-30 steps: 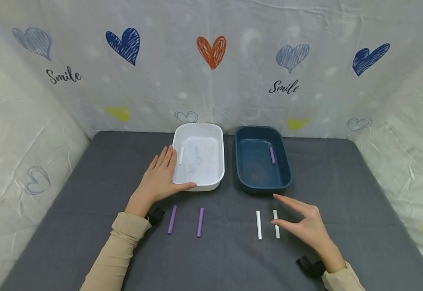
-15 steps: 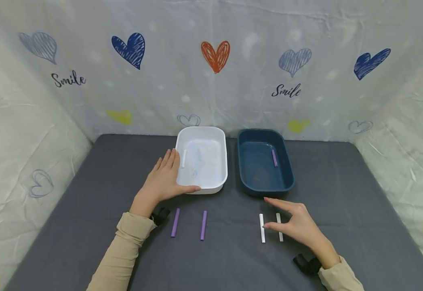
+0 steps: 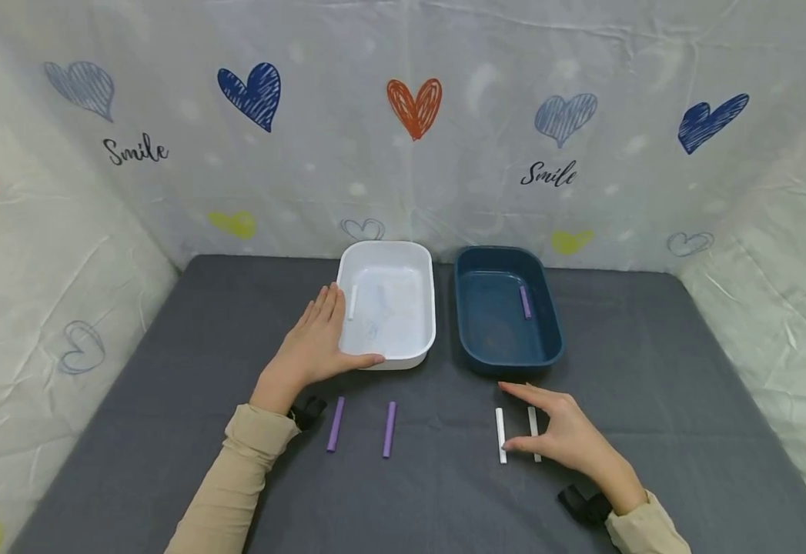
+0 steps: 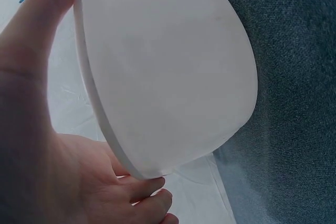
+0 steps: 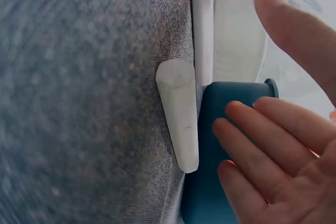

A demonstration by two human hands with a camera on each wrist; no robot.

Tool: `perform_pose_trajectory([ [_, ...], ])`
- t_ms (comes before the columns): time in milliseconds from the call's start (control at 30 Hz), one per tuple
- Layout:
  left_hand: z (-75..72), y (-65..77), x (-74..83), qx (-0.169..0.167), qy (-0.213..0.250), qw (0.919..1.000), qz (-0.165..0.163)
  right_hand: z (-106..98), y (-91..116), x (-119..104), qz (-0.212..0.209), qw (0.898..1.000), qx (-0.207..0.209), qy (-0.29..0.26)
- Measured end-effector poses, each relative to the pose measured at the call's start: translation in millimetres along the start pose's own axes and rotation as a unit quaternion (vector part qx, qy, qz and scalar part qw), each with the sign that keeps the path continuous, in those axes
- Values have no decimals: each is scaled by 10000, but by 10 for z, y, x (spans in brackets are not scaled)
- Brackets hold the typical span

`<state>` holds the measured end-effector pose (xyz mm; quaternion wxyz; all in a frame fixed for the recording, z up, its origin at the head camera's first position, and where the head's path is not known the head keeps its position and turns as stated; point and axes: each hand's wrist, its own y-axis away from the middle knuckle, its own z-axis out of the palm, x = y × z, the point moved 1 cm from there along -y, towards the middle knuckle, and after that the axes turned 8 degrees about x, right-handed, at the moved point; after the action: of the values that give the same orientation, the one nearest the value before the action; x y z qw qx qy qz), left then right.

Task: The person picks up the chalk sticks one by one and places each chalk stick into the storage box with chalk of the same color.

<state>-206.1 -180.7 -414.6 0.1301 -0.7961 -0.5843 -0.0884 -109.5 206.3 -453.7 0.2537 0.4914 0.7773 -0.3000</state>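
My left hand [image 3: 309,338] rests against the near left corner of a white plastic tub [image 3: 403,338], fingers straight along its left side and thumb on the front rim. A white chalk stick [image 3: 352,302] lies inside that tub. My right hand [image 3: 569,432] hovers over two white chalk sticks, thumb and fingers spread apart with nothing between them. Its thumb tip is by the left white chalk [image 3: 501,436]; the hand partly covers the right one [image 3: 533,419]. In the right wrist view both sticks show, the nearer chalk [image 5: 181,121] apart from the fingers.
Right of the white tub stands a dark blue tub [image 3: 489,331] holding one purple chalk stick [image 3: 525,302]. Two more purple chalks, a left one [image 3: 336,425] and a right one [image 3: 389,429], lie on the grey cloth [image 3: 437,492] before the white tub. A printed curtain [image 3: 472,154] hangs behind.
My right hand has moved left and slightly down over the white chalks. The left hand stays on the white tub. The head view has shifted slightly.
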Motion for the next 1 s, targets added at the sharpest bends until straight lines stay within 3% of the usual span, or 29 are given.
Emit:
perform_pose_trajectory([
  [267, -8, -14, 7, -28, 2, 10000, 12, 27, -33, -41, 65, 9969, -781, 75],
  [767, 13, -6, 5, -7, -7, 10000, 10, 36, -61, -75, -389, 9917, -1136, 457],
  [1000, 14, -10, 14, -6, -3, 10000, 24, 45, -48, -126, -389, 9893, -1225, 686],
])
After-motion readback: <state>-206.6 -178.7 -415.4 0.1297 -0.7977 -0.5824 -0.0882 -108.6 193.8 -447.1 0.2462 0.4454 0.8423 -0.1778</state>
